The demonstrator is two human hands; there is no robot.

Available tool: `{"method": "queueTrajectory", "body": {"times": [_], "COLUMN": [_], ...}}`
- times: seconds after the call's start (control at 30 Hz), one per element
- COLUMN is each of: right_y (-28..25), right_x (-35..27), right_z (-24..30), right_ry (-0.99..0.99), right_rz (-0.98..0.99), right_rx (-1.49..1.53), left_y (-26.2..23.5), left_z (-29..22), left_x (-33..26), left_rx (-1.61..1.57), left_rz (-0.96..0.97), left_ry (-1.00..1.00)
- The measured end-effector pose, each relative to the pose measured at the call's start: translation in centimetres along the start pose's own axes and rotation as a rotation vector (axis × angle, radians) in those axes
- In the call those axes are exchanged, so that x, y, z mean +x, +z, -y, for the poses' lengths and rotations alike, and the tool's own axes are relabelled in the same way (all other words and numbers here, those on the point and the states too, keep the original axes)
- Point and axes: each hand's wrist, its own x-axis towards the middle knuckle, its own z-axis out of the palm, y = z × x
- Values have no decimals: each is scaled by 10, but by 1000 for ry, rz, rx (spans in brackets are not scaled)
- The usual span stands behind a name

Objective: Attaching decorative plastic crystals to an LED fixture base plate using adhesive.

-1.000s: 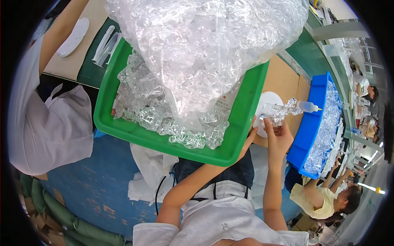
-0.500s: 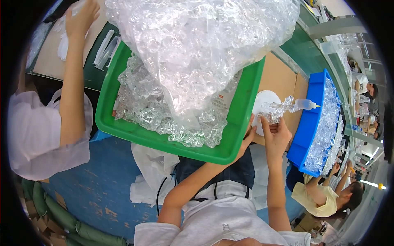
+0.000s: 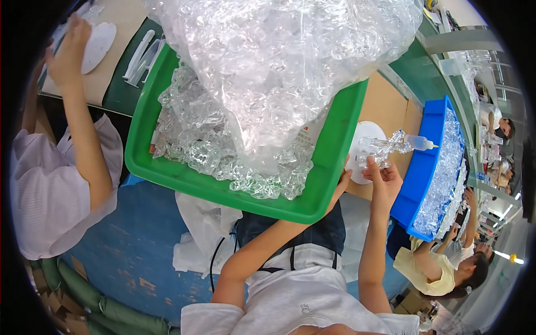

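Observation:
My right hand (image 3: 386, 185) is closed, thumb and fingers pinching a small clear plastic piece (image 3: 375, 162) at the near edge of a white round disc (image 3: 367, 130). Other clear plastic pieces (image 3: 391, 144) cluster just beyond the fingertips, over the disc. Beside them a small translucent squeeze bottle (image 3: 416, 142) with a thin yellowish tip lies pointing right. My left hand (image 3: 339, 188) is at the right wall of a green tray (image 3: 234, 200), which hides most of its fingers. What that hand holds, if anything, cannot be made out.
A large clear bag (image 3: 279, 61) full of transparent pieces rests on the green tray, which holds more. At right stands a blue bin (image 3: 412, 192) of clear parts. A co-worker's arm (image 3: 78, 106) is at left, near syringe-like tubes (image 3: 142, 58). Other people sit at right.
My right hand has shifted slightly right, still pinching the clear piece. The co-worker's hand at left has moved left and down, uncovering a white disc. The view has shifted slightly.

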Motion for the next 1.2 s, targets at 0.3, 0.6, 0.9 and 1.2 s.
{"method": "queueTrajectory", "body": {"times": [0.3, 0.6, 0.9, 1.2], "right_y": [13, 15, 19, -15], "right_x": [-8, -6, -7, -27], "right_z": [15, 16, 5, 38], "right_ry": [-231, -244, -457, -405], "right_rz": [-54, 5, -41, 128], "right_rx": [-562, -556, -734, -443], "left_y": [8, 10, 2, 9], "left_z": [1, 2, 1, 1], "left_x": [-8, -9, -2, 1], "left_rx": [65, 98, 161, 119], "left_rz": [31, 29, 65, 208], "left_ry": [-31, -34, 38, 14]}}
